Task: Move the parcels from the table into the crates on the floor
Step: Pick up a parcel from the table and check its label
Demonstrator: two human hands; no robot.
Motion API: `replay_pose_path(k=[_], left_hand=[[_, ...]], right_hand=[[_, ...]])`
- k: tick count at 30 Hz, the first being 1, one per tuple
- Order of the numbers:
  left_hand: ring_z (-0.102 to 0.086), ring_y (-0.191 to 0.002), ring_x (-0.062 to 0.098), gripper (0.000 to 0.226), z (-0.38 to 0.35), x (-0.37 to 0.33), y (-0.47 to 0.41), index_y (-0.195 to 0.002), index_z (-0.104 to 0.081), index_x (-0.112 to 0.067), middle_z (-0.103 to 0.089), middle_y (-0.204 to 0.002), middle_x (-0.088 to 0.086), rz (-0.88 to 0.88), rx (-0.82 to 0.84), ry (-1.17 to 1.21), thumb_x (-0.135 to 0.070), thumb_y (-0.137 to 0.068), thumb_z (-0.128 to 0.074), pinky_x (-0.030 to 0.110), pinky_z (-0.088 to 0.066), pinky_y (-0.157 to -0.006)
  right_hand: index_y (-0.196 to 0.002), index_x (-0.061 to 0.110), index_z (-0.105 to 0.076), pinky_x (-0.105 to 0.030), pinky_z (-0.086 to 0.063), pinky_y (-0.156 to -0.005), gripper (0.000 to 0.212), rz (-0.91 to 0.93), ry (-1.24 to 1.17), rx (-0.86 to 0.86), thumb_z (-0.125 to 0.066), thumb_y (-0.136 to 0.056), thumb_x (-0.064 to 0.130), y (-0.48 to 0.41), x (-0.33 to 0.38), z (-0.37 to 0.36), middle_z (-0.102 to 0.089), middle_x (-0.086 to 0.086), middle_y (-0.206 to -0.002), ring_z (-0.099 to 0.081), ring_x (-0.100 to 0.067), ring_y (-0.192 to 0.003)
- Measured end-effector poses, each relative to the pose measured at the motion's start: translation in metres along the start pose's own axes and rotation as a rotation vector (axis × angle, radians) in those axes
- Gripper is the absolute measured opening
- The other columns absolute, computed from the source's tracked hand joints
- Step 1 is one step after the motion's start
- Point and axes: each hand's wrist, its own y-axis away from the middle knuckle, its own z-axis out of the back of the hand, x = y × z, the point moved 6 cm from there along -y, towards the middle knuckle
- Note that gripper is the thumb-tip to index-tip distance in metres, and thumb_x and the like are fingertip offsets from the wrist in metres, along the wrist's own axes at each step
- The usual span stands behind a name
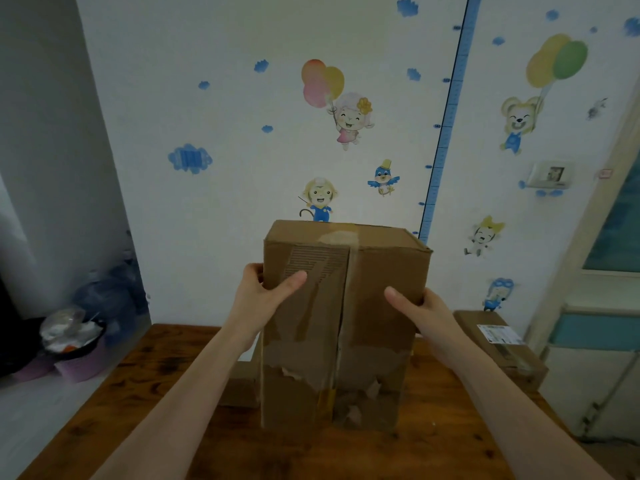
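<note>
Parcel, a tall brown carton with torn tape and ragged cardboard low on its near face, stands upright at the centre of the head view, clasped from both sides over a dark wooden table. Its lower end is at the table top; whether it rests there or is just clear cannot be told.

The left hand grips the carton's left edge at 9 o'clock, thumb laid across the near face and fingers curled round the side. The right hand grips the right edge at 3 o'clock, thumb on the near face, its fingers hidden behind the corner.

A small carton sits on the table just beside the parcel at 8 o'clock, partly hidden by the left forearm. A labelled parcel lies flat on the table's far right corner, at 3 o'clock, apart from the one being held.

At 9 o'clock, off the table, a plastic-covered bowl sits on pale purple baskets. Cartoon stickers and a blue height chart mark the wall behind.
</note>
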Motion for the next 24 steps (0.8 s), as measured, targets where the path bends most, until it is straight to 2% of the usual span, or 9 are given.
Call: replay_pose_path(k=[3, 6, 8, 10, 12, 13, 17, 20, 24], left_hand=[[-0.059, -0.093, 0.012, 0.061, 0.001, 0.002, 0.003, -0.121, -0.045, -0.01, -0.057, -0.101, -0.007, -0.027, -0.042, -0.119, -0.037, -0.075, -0.075, 0.027, -0.052, -0.075], [-0.058, -0.106, 0.016, 0.069, 0.0, 0.003, 0.004, -0.132, -0.041, -0.015, -0.058, -0.115, -0.004, -0.034, 0.028, -0.122, -0.04, -0.076, -0.072, 0.034, -0.052, -0.088], [-0.058, -0.105, 0.013, 0.071, -0.004, -0.003, 0.007, -0.135, -0.039, -0.02, -0.058, -0.118, -0.005, 0.001, 0.077, 0.027, -0.049, -0.075, -0.064, 0.034, -0.052, -0.088], [-0.058, -0.092, 0.006, 0.053, -0.007, -0.007, 0.011, -0.125, -0.042, -0.021, -0.058, -0.106, -0.006, 0.042, 0.056, 0.14, -0.053, -0.084, -0.052, 0.027, -0.05, -0.072], [-0.055, -0.083, 0.006, 0.041, -0.006, -0.006, 0.01, -0.118, -0.045, -0.017, -0.056, -0.096, -0.005, 0.049, -0.014, 0.165, -0.048, -0.092, -0.048, 0.024, -0.045, -0.064], [-0.055, -0.082, 0.008, 0.039, -0.005, -0.004, 0.009, -0.118, -0.046, -0.014, -0.055, -0.095, -0.002, 0.056, -0.039, 0.168, -0.044, -0.093, -0.05, 0.025, -0.043, -0.063], [-0.055, -0.081, 0.01, 0.037, -0.011, 0.004, 0.008, -0.124, -0.044, -0.013, -0.055, -0.102, 0.003, 0.126, 0.013, 0.186, -0.026, -0.092, -0.057, 0.021, -0.045, -0.053], [-0.06, -0.086, 0.009, 0.042, -0.018, 0.003, 0.011, -0.127, -0.043, -0.024, -0.058, -0.105, -0.005, 0.128, 0.086, 0.208, -0.026, -0.089, -0.063, 0.018, -0.049, -0.055], [-0.057, -0.091, 0.009, 0.051, -0.016, 0.01, 0.013, -0.132, -0.042, -0.02, -0.055, -0.106, -0.006, 0.085, 0.046, 0.136, -0.017, -0.087, -0.066, 0.022, -0.046, -0.062]], right_hand=[[-0.119, 0.018, -0.049, -0.022, -0.047, -0.072, 0.048, 0.076, 0.12, -0.096, -0.069, -0.079, 0.036, 0.001, 0.002, 0.004, -0.061, 0.0, -0.11, -0.057, -0.01, -0.091], [-0.134, 0.019, -0.04, -0.025, -0.045, -0.082, 0.062, 0.117, 0.141, -0.074, -0.068, -0.081, 0.033, 0.006, 0.003, 0.003, -0.055, 0.003, -0.118, -0.052, -0.012, -0.102], [-0.14, 0.021, -0.036, -0.03, -0.042, -0.089, 0.076, 0.069, 0.039, -0.021, -0.064, -0.074, 0.046, 0.005, 0.007, 0.001, -0.051, 0.006, -0.12, -0.05, -0.017, -0.113], [-0.14, 0.021, -0.038, -0.04, -0.037, -0.1, 0.09, -0.061, -0.093, -0.02, -0.055, -0.063, 0.065, 0.0, 0.006, 0.004, -0.051, 0.004, -0.125, -0.045, -0.023, -0.123], [-0.138, 0.018, -0.041, -0.05, -0.033, -0.107, 0.103, -0.185, -0.178, -0.047, -0.057, -0.054, 0.074, -0.003, 0.004, 0.008, -0.052, -0.002, -0.13, -0.045, -0.026, -0.124], [-0.137, 0.015, -0.041, -0.052, -0.033, -0.107, 0.1, -0.218, -0.206, -0.062, -0.062, -0.056, 0.071, -0.003, 0.001, 0.009, -0.053, -0.004, -0.129, -0.046, -0.027, -0.122], [-0.129, 0.014, -0.047, -0.047, -0.046, -0.092, 0.057, -0.263, -0.244, -0.072, -0.07, -0.081, 0.033, 0.001, -0.008, 0.012, -0.057, -0.008, -0.113, -0.054, -0.025, -0.103], [-0.129, 0.023, -0.045, -0.05, -0.047, -0.093, 0.056, -0.237, -0.267, -0.04, -0.072, -0.08, 0.021, 0.001, -0.008, 0.011, -0.056, -0.005, -0.111, -0.055, -0.026, -0.102], [-0.136, 0.024, -0.041, -0.04, -0.051, -0.073, 0.065, -0.189, -0.224, -0.043, -0.07, -0.081, 0.008, 0.004, -0.008, 0.011, -0.057, -0.004, -0.106, -0.058, -0.025, -0.094]])
